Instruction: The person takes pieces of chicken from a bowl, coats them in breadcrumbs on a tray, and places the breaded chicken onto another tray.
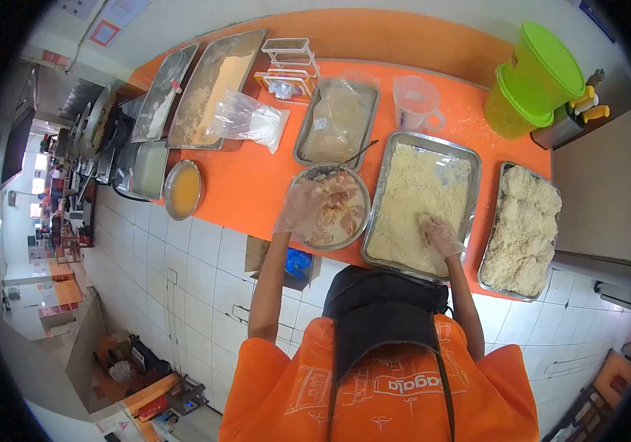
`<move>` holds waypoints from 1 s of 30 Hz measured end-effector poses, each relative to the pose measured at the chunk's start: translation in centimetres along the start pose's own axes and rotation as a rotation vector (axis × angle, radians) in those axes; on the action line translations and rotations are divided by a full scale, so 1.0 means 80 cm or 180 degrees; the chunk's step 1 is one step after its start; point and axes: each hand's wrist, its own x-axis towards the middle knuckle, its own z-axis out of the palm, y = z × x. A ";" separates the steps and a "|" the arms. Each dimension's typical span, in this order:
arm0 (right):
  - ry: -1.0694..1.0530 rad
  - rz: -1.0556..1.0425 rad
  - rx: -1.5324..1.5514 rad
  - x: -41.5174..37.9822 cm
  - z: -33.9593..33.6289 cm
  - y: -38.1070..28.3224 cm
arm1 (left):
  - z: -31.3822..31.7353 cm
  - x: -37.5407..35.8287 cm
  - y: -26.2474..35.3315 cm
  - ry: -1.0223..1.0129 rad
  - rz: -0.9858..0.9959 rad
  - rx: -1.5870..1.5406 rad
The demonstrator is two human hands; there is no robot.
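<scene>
My left hand (299, 208), in a clear plastic glove, reaches into a round metal bowl (360, 193) of pale raw chicken pieces (339, 208) and rests on them. My right hand (441, 236), also gloved, presses down into the breadcrumbs in a rectangular metal tray (391, 166) just right of the bowl. Whether it covers a piece of chicken is hidden by the crumbs. A utensil handle (360, 154) sticks out of the bowl at the far side.
On the orange counter (256, 184), a tray of breaded pieces (525, 228) lies at the right. Behind are a tray with a bag (337, 121), a measuring jug (416, 103), green tubs (537, 77), a plastic bag (245, 118), flour trays (208, 88) and an orange bowl (182, 188).
</scene>
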 end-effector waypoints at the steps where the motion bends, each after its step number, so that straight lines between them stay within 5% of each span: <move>1: 0.0109 -0.0043 -0.0006 -0.001 0.000 0.004 | -0.010 -0.001 0.009 -0.0044 -0.0163 -0.0120; 5: 0.0425 0.0011 -0.0120 -0.024 0.001 -0.029 | -0.048 -0.010 0.059 -0.0245 -0.0695 -0.0631; 8: 0.0166 0.0051 0.0218 -0.051 0.009 -0.090 | -0.040 -0.016 0.015 0.0012 -0.0371 -0.1165; 11: 0.0006 -0.0018 0.0502 -0.042 0.015 -0.074 | -0.069 -0.029 0.057 0.0271 0.0217 -0.0437; 14: 0.0068 -0.0053 0.0238 -0.038 0.019 -0.066 | -0.055 -0.044 0.049 -0.0291 -0.0133 0.0345; 16: 0.0082 -0.0217 0.0392 -0.023 0.023 -0.036 | -0.041 -0.063 0.035 -0.0228 0.1071 0.0963; 18: 0.0078 -0.0284 0.0260 -0.014 0.022 -0.020 | -0.026 -0.073 0.019 -0.0256 0.1431 0.1186; 20: 0.0050 -0.0234 -0.0152 -0.020 0.018 -0.028 | -0.010 -0.073 0.002 -0.0393 0.0937 0.1006; 24: 0.0080 -0.0243 -0.0460 -0.039 0.016 -0.060 | 0.023 -0.048 -0.036 -0.0133 0.1471 0.1056; 26: 0.0009 -0.0133 -0.0572 -0.043 0.017 -0.074 | 0.021 -0.050 0.005 0.0189 0.1260 0.0494; 30: 0.0079 -0.0370 -0.0637 -0.040 0.019 -0.060 | 0.026 -0.038 0.031 -0.0472 0.0333 0.1227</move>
